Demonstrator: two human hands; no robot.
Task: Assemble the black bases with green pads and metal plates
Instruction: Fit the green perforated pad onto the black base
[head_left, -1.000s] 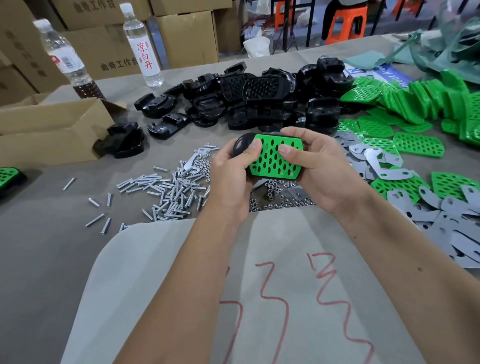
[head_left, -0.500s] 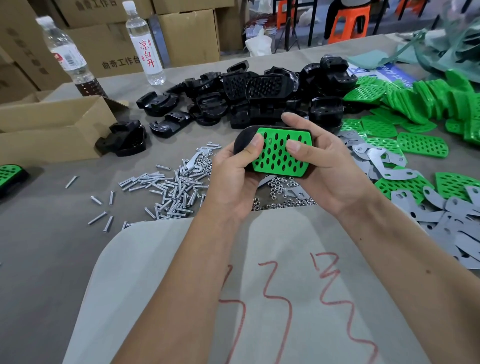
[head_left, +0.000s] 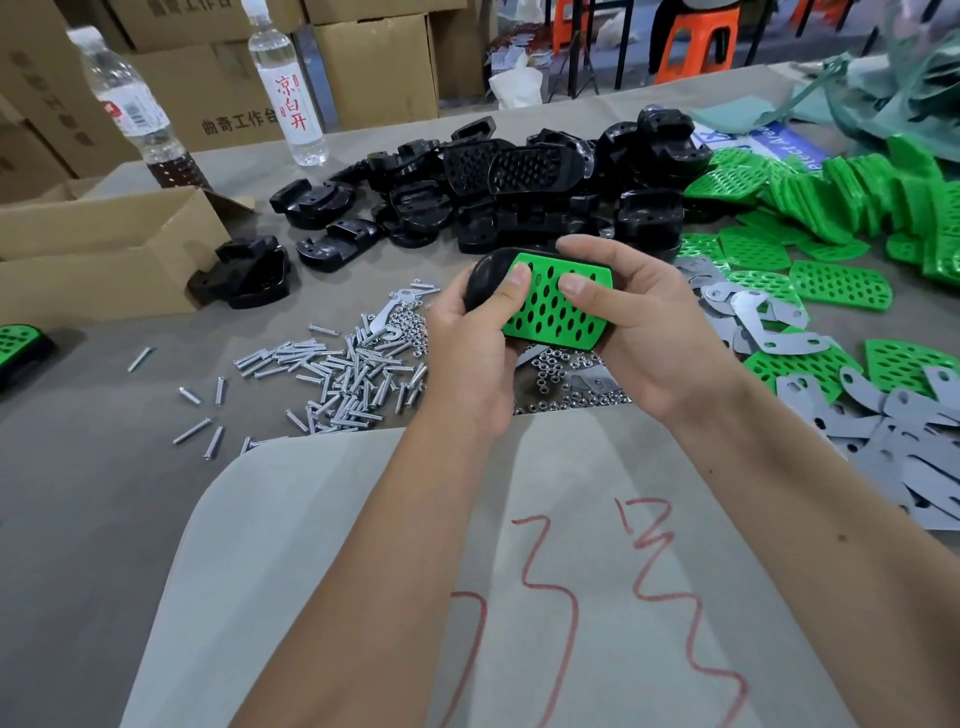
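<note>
Black base (head_left: 480, 278) with a green pad (head_left: 558, 306) laid on its top is held above the table (head_left: 78, 519) by both hands, in the middle of the view. It is gripped at its rounded end by the left hand (head_left: 467, 353), whose thumb is pressed on the near left corner of the pad. The other end is clasped by the right hand (head_left: 649, 332), with the thumb laid on the pad and the fingers curled over the far edge. Behind the hands, a heap of loose black bases (head_left: 519, 202) is seen, and to its right a heap of green pads (head_left: 857, 208) is spread. Grey metal plates (head_left: 883, 415) are scattered at the right edge, partly over some pads. Under and left of the hands, a pile of screws (head_left: 337, 379) and small nuts (head_left: 561, 379) lies on the cloth. An open cardboard box (head_left: 104, 249) is placed at the left, and 1 black base (head_left: 241, 275) rests against it. 2 water bottles (head_left: 288, 88) stand behind. At the far left edge, 1 assembled piece with a green pad (head_left: 15, 345) is partly visible. A pale sheet with red marks (head_left: 519, 597) lies nearest to the person.
</note>
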